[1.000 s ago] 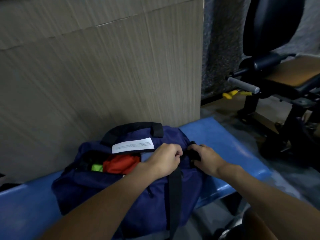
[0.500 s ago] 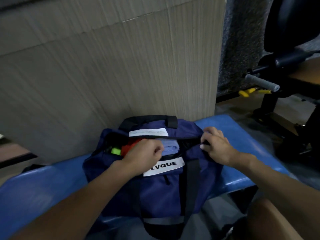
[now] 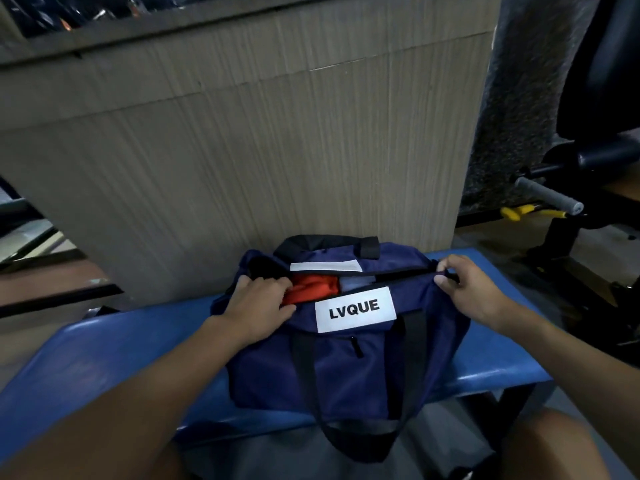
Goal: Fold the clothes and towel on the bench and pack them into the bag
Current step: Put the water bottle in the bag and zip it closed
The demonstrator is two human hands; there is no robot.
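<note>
So the navy bag [image 3: 349,372] sat at the bench's [image 3: 121,348] back edge, with a red garment [image 3: 311,289] inside. The right hand [image 3: 474,292] pinched the bag's right end, and the left hand [image 3: 256,304] lay over the opening, couldn't tell its grip.

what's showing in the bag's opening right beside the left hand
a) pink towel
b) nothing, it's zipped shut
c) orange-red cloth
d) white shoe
c: an orange-red cloth lies in the open top of the bag, right by the left hand.
</note>
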